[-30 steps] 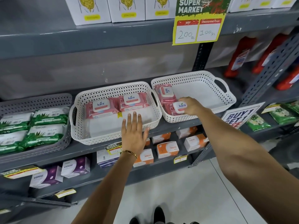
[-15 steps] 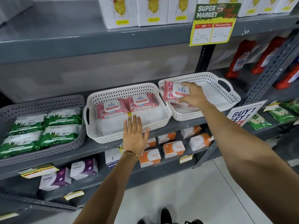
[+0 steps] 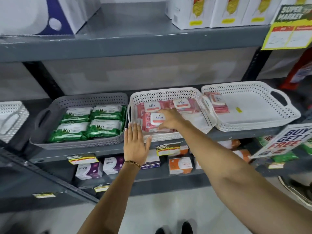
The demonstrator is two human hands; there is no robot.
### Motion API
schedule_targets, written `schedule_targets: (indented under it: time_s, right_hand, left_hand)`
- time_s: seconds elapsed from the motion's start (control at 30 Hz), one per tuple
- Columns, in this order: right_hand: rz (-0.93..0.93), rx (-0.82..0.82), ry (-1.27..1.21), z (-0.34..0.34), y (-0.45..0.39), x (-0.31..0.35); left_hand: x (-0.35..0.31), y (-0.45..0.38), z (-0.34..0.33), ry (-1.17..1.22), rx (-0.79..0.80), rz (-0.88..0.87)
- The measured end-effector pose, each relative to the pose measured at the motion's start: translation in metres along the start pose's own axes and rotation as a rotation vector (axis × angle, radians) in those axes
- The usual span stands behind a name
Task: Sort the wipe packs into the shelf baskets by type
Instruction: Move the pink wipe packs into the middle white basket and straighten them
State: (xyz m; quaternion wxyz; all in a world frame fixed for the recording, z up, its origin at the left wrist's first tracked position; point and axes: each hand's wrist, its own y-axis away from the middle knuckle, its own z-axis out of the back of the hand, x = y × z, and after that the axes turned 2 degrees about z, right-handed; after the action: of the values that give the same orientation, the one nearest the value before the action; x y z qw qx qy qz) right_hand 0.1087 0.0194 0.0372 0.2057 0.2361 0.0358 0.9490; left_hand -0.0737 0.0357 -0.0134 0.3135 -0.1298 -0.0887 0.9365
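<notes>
Progress: green packs [image 3: 89, 123] fill grey basket [image 3: 76, 98] | right hand [image 3: 169, 119], fingers clamped on pink pack [image 3: 152, 121], sets it in middle white basket [image 3: 164, 93] | left hand [image 3: 135, 144] flat, fingers spread, on basket front | one pink pack [image 3: 217, 103] left in right basket [image 3: 263, 115].

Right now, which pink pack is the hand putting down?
Find the grey shelf and its middle white basket. Three pink packs lie inside. It is the front pack, under the right hand, nearest the front rim.
</notes>
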Motion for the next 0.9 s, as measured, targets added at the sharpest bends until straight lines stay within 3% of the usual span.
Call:
schedule_targets:
  time_s: [0.13,0.23,0.33,0.47,0.57,0.73,0.9]
  right_hand:
    - [0.017,-0.067,-0.096,-0.003,0.001,-0.004]
    - [0.044,-0.251,-0.233,0.023,0.010,-0.024]
    - [-0.052,-0.484,-0.266,0.050,0.012,-0.064]
    - [-0.205,-0.583,-0.245,0.073,0.022,-0.129]
    - [-0.286,-0.572,-0.185,0.088,0.030,-0.169]
    - [-0.366,-0.367,-0.121,0.101,0.021,-0.221]
    - [-0.460,-0.290,-0.205,0.108,-0.002,-0.232]
  left_hand:
    - [-0.005,-0.001,0.001,0.006,-0.005,0.007]
    - [-0.026,-0.005,-0.003,0.019,-0.004,-0.039]
    - [-0.059,-0.011,-0.010,0.046,0.001,-0.095]
    - [-0.110,-0.020,-0.021,0.040,0.013,-0.158]
    - [-0.148,-0.026,-0.027,0.041,0.002,-0.157]
    - [-0.201,-0.033,-0.038,0.035,0.007,-0.141]
    - [-0.229,-0.040,-0.044,0.017,-0.002,-0.061]
